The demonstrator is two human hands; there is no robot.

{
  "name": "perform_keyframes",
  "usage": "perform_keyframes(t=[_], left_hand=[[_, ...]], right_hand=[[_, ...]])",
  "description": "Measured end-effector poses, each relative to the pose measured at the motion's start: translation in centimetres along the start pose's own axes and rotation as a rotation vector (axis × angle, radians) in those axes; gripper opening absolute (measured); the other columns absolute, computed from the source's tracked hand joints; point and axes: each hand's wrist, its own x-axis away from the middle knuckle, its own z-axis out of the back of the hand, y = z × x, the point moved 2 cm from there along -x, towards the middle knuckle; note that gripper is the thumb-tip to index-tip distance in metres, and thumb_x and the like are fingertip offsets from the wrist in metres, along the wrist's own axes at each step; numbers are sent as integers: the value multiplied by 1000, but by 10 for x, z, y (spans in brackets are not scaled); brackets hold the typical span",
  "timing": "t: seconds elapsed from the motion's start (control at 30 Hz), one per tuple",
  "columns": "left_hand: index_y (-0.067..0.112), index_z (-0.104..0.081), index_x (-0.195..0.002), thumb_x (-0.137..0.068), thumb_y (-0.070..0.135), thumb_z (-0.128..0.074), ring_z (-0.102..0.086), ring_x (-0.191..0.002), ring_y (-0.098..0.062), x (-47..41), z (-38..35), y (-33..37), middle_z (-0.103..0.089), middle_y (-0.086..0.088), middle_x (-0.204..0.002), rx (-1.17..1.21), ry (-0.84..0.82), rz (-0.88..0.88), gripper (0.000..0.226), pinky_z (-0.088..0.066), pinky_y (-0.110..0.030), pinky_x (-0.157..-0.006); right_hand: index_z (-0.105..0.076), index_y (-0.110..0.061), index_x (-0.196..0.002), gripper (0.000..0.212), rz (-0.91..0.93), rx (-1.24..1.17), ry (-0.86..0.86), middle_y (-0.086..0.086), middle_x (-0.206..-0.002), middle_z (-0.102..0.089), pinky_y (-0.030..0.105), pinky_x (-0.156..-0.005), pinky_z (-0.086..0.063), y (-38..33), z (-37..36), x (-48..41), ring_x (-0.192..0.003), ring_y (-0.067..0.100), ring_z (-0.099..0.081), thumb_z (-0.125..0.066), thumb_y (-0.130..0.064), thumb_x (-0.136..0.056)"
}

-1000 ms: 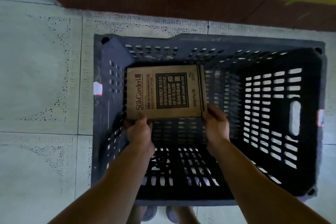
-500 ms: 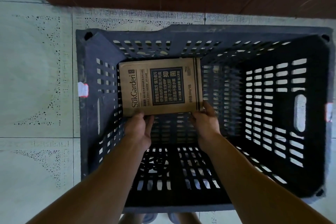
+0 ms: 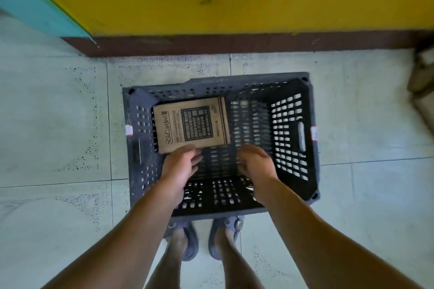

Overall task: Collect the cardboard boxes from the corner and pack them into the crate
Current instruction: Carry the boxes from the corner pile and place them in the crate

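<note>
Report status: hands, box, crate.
Brown printed cardboard box flat in dark slotted plastic crate, far-left corner. Left hand open, fingers at its near edge. Right hand open, empty. Nothing in the way.

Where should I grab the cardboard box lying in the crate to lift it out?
Reach down from above and take the cardboard box by its near edge and its right edge. It lies flat, tucked into the far-left corner of the crate, so probably only those two sides are free to get under.

Left hand (image 3: 180,166), right hand (image 3: 256,162) extended forward, loosely curled.
</note>
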Motion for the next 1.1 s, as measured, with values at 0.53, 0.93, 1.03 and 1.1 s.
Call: perform_keyframes(t=[0.53, 0.93, 1.03, 1.1], left_hand=[[11, -61, -119, -98, 15, -46, -63, -95, -15, 246, -131, 31, -68, -4, -111, -311, -234, -188, 26, -47, -24, -75], [11, -60, -117, -96, 18, -49, -65, -97, -16, 388, -365, -29, -69, -3, -107, -627, -415, -345, 25, -50, -35, -92], [10, -61, -115, -96, 19, -50, -65, -96, -18, 421, -454, -65, -69, -5, -108, -638, -468, -332, 23, -49, -35, -91], [13, -61, -113, -96, 19, -51, -65, -96, -17, 443, -508, -88, -69, -5, -109, -648, -504, -316, 21, -49, -34, -88]], right_hand=[[-66, -21, -99, 21, 179, -220, 219, 4, -108, -66, 38, -96, -52, -2, 172, 250, -102, 20, -62, -52, -7, -91], [-60, -10, -123, 29, 310, -528, 340, 3, -107, -63, 33, -94, -49, 33, 428, 337, -100, 17, -60, -53, -11, -94], [-59, -12, -123, 29, 325, -561, 351, 2, -110, -62, 29, -91, -49, 47, 515, 340, -103, 16, -59, -52, -12, -95], [-60, -12, -123, 29, 308, -569, 365, 3, -112, -63, 29, -92, -49, 58, 572, 341, -104, 16, -60, -52, -12, -95]])
